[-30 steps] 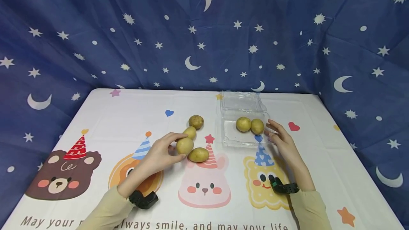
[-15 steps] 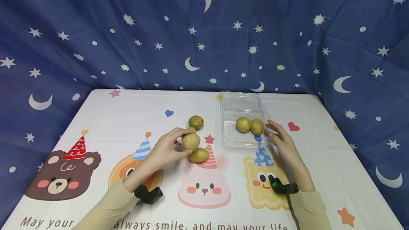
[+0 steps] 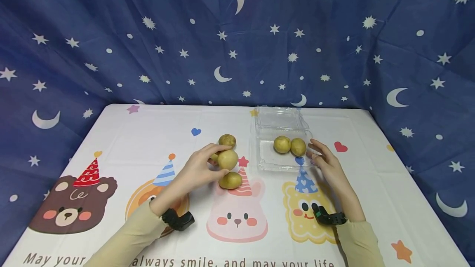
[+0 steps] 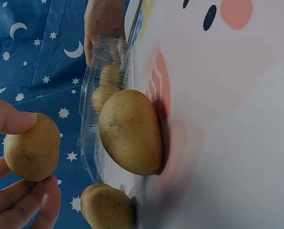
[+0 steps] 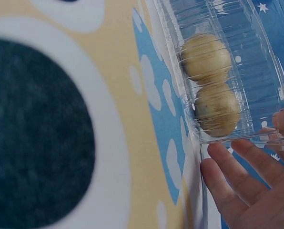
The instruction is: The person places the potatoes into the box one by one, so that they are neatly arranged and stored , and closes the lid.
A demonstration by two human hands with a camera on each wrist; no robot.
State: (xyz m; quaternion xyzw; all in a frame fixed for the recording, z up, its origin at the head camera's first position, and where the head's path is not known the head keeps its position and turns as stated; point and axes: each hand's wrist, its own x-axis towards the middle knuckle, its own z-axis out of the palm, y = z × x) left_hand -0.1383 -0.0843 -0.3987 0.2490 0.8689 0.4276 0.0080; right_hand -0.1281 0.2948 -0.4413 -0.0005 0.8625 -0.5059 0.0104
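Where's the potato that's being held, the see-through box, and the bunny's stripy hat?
Held potato point(image 3: 228, 160): head view, middle of its visible side.
Clear plastic box point(image 3: 266, 150): head view, bare part of its floor.
Stripy party hat point(image 3: 245, 183): head view, its uncovered middle.

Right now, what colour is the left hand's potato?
Yellowish brown; left wrist view shows the potato best.

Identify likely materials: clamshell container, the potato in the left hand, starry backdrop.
Clamshell container: thin clear plastic, glossy; two potatoes show through its ribbed, highlight-catching wall.

Held potato, in the left hand: looks like real potato, smooth, fairly matte skin with a small dark spot; a convincing fake can't be excluded.

Starry backdrop: probably printed fabric, mostly matte; it hangs in soft folds. Fibre unclear.
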